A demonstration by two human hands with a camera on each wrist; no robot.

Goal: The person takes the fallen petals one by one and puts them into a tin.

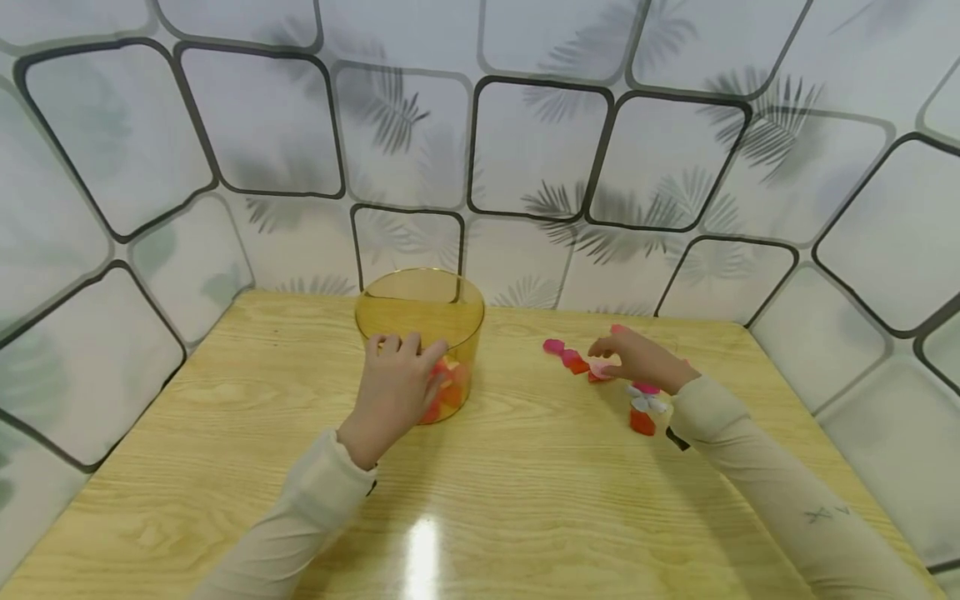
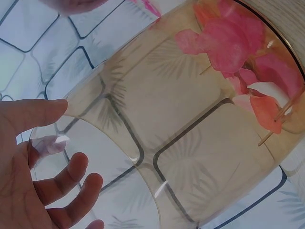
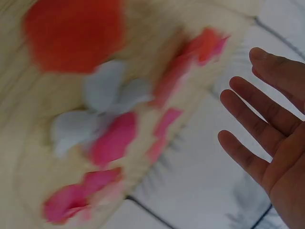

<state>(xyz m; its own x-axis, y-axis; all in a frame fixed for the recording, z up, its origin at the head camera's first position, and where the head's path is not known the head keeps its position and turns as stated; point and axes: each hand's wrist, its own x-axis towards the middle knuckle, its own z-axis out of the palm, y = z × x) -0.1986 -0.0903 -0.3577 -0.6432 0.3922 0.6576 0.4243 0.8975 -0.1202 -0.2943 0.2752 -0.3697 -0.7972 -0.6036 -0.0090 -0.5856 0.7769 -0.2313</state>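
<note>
A transparent amber bucket-like container (image 1: 420,312) stands on the wooden table, with pink, orange and white artificial petals (image 2: 233,43) at its bottom. At its near rim is my left hand (image 1: 397,387), thumb and fingers spread apart; I cannot tell whether they touch the rim. My right hand (image 1: 637,358) hovers over loose petals on the table's right side, its fingers parted and nothing visible between them. Around it lie a white flower-shaped piece (image 1: 647,400), a red petal (image 1: 642,422) and pink petals (image 1: 555,346). Some petals are hidden beneath the right hand.
The light wooden table (image 1: 495,500) reaches back to a pale curtain (image 1: 540,150) with dark rounded grid lines and grey leaf prints, which also closes off both sides. Thin brown sticks (image 2: 271,133) show among the petals in the container.
</note>
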